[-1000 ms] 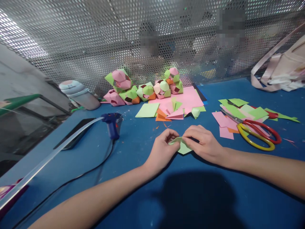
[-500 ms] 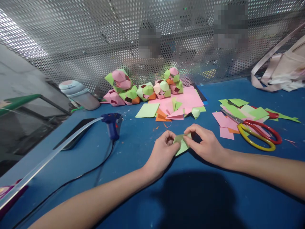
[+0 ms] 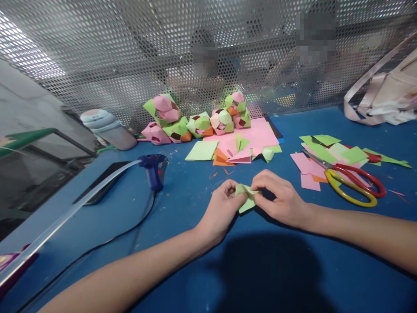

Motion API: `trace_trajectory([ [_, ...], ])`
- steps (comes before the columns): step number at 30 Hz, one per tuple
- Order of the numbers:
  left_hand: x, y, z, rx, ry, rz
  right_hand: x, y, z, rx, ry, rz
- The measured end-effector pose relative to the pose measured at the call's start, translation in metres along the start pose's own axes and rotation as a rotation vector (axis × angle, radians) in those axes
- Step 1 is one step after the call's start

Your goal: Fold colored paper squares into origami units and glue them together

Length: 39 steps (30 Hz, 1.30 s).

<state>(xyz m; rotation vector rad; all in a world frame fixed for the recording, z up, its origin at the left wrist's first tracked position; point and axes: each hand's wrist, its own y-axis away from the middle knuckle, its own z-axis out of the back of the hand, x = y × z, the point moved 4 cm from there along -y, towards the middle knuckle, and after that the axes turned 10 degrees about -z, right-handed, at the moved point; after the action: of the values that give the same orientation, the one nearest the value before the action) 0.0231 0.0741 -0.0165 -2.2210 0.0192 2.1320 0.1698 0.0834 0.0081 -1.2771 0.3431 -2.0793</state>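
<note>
Between my two hands is a small piece of light green paper [image 3: 246, 203], partly folded, just above the blue table. My left hand [image 3: 221, 208] pinches its left side between thumb and fingers. At the paper's right corner, my right hand [image 3: 280, 198] is closed in a pinch of thumb and fingertips. Some of the paper is hidden behind the fingers. Beyond the hands lie folded orange paper [image 3: 223, 158], folded pink paper [image 3: 240, 156] and a stack of light green sheets [image 3: 202, 151].
A blue glue gun [image 3: 154, 169] with a long clear stick and black cord stands left. Scissors [image 3: 353, 182] lie on paper scraps at right. Several folded paper balls [image 3: 177, 130] line the perforated metal screen [image 3: 130, 65]. A cup [image 3: 109, 129] lies tilted; people sit behind the screen.
The right corner of the light green paper has been bent inward, and the right hand's pinch has shifted slightly down. The left hand has barely moved.
</note>
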Motion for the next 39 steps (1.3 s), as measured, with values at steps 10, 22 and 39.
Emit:
trace_trajectory([
  [10, -0.002, -0.002, 0.000, 0.026, -0.093, -0.047, -0.007, -0.002, -0.002, 0.043, -0.063, -0.206],
  [22, -0.008, -0.005, 0.002, 0.024, -0.148, -0.099, -0.015, -0.003, -0.005, 0.113, -0.071, -0.300],
  [39, -0.007, -0.005, 0.002, 0.056, -0.154, -0.106, -0.014, -0.004, -0.003, 0.143, -0.078, -0.319],
])
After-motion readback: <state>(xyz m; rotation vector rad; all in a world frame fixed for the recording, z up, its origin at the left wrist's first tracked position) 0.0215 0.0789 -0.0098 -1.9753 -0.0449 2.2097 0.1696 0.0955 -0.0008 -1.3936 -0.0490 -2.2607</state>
